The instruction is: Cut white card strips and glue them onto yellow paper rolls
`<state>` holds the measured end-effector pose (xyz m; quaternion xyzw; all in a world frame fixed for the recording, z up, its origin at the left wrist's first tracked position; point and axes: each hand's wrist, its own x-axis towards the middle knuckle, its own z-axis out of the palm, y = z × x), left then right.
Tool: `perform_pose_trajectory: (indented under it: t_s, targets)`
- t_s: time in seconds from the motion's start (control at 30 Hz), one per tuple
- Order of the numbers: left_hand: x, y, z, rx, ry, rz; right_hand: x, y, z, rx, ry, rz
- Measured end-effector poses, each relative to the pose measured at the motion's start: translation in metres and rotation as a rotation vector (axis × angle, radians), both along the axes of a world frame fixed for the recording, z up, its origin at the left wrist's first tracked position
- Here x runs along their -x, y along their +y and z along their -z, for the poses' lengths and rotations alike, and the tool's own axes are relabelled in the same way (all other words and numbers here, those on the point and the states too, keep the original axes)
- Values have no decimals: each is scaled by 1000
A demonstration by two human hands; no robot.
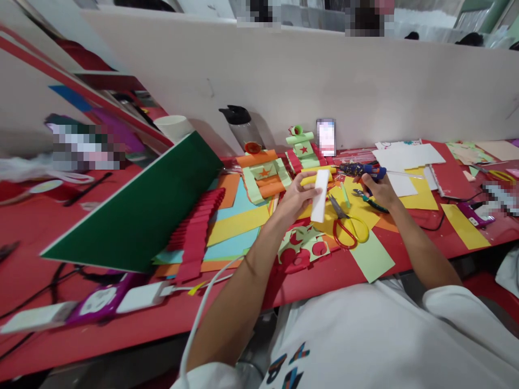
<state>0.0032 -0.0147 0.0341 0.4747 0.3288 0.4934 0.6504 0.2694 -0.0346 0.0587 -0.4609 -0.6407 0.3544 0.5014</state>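
Note:
My left hand point(300, 193) pinches a white rectangular strip point(320, 200) upright between thumb and fingers, over yellow paper point(367, 213). Wrapped round a dark blue glue gun point(352, 170) is my right hand point(380, 190); the nozzle points left towards the strip, and a clear glue stick point(402, 174) sticks out behind. Below the right hand lie small pliers point(371, 201). Scissors point(351, 229) with red and yellow handles rest between my forearms. Red and pale green paper cut-outs point(302, 248) lie beside my left forearm.
A green board point(141, 210) leans at the left. Behind stand a bottle point(243, 127), a phone point(326, 136) and paper models with stars point(265, 174) point(304, 150). A white cable point(198, 319) crosses by my left arm from a power strip point(99, 300). White sheets point(407, 159) lie at the right.

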Motion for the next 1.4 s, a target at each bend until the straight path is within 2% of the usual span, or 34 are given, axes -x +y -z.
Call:
perform_pose_trajectory:
  t_s: [0.57,0.8,0.97,1.2,1.4]
  targets:
    - [-1,-2,-5,22,-23,44,5,-2,1,-26,-98,143]
    - [-1,-1,-5,25,-28,34,1,5,12,-26,-82,96]
    - [0,1,-4,23,-41,12,0,6,17,26,-103,25]
    - [1,2,-2,21,-54,-4,-1,3,13,10,-63,-78]
    - [0,1,-3,24,-58,16,0,1,8,-49,-83,32]
